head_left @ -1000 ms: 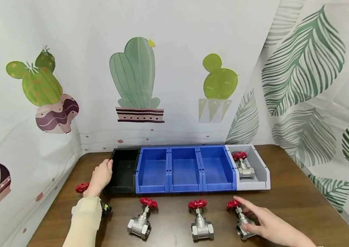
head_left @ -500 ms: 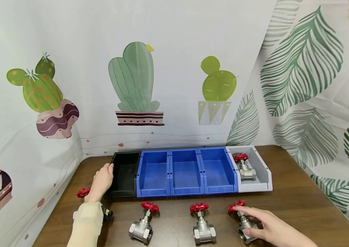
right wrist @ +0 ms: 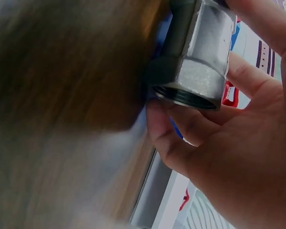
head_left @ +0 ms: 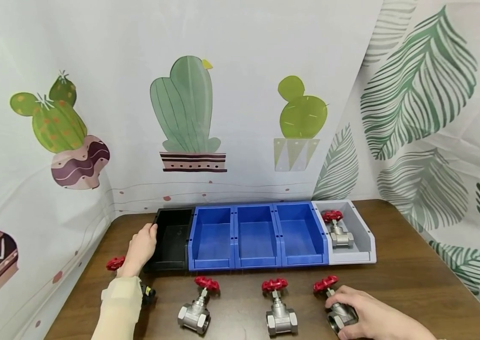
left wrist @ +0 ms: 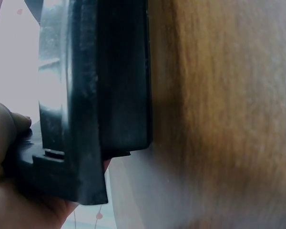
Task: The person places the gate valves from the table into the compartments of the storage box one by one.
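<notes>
My left hand (head_left: 141,245) grips the left wall of the black bin (head_left: 173,238), its thumb showing by the rim in the left wrist view. At the right, my right hand (head_left: 363,311) holds the steel body of a gate valve (head_left: 337,314), fingers curled round its far side. That valve has a red handwheel (head_left: 325,283) and lies on the table. Its threaded open end (right wrist: 186,95) shows in the right wrist view. Two more gate valves lie to the left, one in the middle (head_left: 281,318) and one further left (head_left: 195,316).
Three blue bins (head_left: 257,261) stand joined beside the black one. The grey bin (head_left: 352,257) at the right end holds a gate valve (head_left: 340,236). A red handwheel (head_left: 115,263) and a black-and-yellow part (head_left: 148,293) show around my left forearm. A patterned curtain (head_left: 248,118) hangs behind.
My right hand has moved from the handwheel down onto the valve's body, and its fingers have closed round it. My left hand has stayed on the black bin.
</notes>
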Motion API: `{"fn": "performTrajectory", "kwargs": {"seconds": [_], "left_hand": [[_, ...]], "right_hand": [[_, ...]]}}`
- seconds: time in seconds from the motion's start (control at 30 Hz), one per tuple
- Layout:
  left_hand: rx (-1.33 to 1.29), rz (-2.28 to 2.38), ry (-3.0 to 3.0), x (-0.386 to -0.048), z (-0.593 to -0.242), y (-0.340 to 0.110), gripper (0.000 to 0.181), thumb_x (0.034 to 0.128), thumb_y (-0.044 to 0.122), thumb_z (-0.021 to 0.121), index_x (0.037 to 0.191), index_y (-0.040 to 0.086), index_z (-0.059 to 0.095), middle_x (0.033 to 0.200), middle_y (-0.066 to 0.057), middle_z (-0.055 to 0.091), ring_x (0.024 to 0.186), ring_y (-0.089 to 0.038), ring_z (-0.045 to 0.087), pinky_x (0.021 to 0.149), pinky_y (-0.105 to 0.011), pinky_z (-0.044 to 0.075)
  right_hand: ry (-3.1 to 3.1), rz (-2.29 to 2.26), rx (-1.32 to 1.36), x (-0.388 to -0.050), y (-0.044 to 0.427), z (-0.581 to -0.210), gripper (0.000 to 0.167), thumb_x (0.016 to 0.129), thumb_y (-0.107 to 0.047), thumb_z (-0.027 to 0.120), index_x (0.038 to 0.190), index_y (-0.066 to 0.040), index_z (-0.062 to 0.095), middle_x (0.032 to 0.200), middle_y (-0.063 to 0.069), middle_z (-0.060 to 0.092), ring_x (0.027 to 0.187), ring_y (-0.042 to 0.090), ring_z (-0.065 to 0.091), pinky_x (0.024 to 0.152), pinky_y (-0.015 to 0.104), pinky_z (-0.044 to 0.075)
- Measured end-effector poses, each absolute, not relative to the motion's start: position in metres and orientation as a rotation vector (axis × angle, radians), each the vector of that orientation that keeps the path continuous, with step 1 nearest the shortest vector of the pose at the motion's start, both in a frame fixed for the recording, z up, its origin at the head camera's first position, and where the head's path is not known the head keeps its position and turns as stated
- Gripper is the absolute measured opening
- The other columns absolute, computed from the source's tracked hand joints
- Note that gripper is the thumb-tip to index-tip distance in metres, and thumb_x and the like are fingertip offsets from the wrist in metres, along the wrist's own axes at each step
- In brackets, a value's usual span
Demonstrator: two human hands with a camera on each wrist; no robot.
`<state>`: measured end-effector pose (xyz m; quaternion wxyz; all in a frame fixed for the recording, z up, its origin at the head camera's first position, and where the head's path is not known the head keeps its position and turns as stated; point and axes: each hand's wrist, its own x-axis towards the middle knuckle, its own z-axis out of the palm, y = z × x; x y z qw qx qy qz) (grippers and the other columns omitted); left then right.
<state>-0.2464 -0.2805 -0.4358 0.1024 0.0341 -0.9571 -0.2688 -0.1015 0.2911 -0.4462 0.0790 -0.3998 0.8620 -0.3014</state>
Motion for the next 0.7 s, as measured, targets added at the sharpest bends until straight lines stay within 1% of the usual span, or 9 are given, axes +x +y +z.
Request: {"fn": "performTrajectory", "kwargs": {"seconds": [0.17,0.43,0.7], "left_hand": [[0.107,-0.791,-2.826,-0.247,-0.436,-0.282,0.038,0.1069,0.028,0.033,0.118,0.000,0.055,0.108,-0.030,0.062,0.103,-0.055,0.056,0.083,-0.065,0.041],[0.104,-0.787,-2.823,-0.247,-0.437,-0.282,0.040,0.1069,0.030,0.032,0.119,-0.001,0.055,0.109,-0.030,0.062,0.103,-0.055,0.056,0.083,-0.065,0.041],[0.106,-0.796,-2.826,-0.247,-0.437,-0.282,0.042,0.1072,0.031,0.031,0.120,-0.001,0.055,0.111,-0.031,0.062,0.103,-0.055,0.056,0.084,-0.065,0.041]], "right_hand": [[2.616,-0.858,-1.126,-0.102,0.288,-0.443,0.041,0.077,-0.034,0.081,0.113,-0.026,0.062,0.107,-0.016,0.054,0.092,0.002,0.052,0.071,0.029,0.047],[2.600,-0.793,-0.905,-0.101,0.285,-0.434,0.039,0.075,-0.037,0.082,0.110,-0.032,0.065,0.109,-0.018,0.054,0.094,0.005,0.051,0.075,0.033,0.046],[2.683,-0.753,-0.924,-0.101,0.283,-0.434,0.042,0.072,-0.042,0.083,0.109,-0.033,0.065,0.108,-0.019,0.052,0.094,0.007,0.050,0.074,0.033,0.046]]}}
